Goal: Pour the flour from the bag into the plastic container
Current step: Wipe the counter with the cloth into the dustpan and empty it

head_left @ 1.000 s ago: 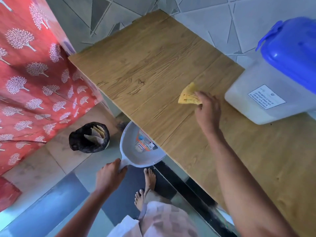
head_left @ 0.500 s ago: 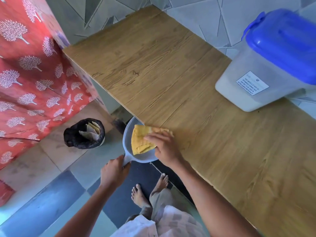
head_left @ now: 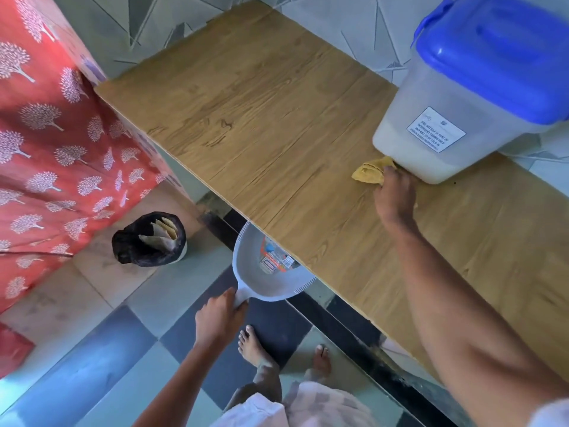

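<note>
Pressing yellow cloth (head_left: 371, 173) against container (head_left: 455, 118) base: right hand (head_left: 395, 198); left hand (head_left: 220, 315) grasps dustpan (head_left: 271, 272) under table edge (head_left: 277, 238).

worktop (head_left: 261, 124): wood-grain | far right: plastic container (head_left: 455, 118), blue lid on | just beside its near corner: yellow cloth (head_left: 368, 174) | floor: lined bin (head_left: 149, 240)

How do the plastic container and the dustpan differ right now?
The plastic container stands on the wooden table, untouched by either hand; the dustpan hangs at the table's near edge, its handle gripped by the left hand. The container is closed with a blue lid and holds white powder; the dustpan is an open, shallow, pale scoop. Both carry a label.
</note>
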`<action>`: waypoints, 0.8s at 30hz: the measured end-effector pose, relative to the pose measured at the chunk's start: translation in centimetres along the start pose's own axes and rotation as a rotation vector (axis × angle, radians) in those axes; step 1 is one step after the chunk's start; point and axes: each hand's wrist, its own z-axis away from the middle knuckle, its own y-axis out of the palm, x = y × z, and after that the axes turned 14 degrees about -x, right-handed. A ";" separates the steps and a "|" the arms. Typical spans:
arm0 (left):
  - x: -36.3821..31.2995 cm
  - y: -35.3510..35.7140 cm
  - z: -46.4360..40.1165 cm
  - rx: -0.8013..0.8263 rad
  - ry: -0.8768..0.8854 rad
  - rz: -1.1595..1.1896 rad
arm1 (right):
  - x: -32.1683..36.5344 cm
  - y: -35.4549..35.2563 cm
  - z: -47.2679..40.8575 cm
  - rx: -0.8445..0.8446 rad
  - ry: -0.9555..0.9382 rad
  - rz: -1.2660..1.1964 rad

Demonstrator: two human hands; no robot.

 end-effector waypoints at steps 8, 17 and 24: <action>-3.3 1.2 2.8 -0.037 -0.084 0.076 | 5.7 -1.6 15.1 0.085 -0.514 -0.468; -6.4 2.4 5.6 -0.043 -0.096 0.079 | -2.2 -7.7 11.9 -0.106 -0.245 -0.614; -8.3 3.1 7.2 -0.031 -0.085 0.048 | -10.9 -4.6 4.8 0.025 0.027 -0.056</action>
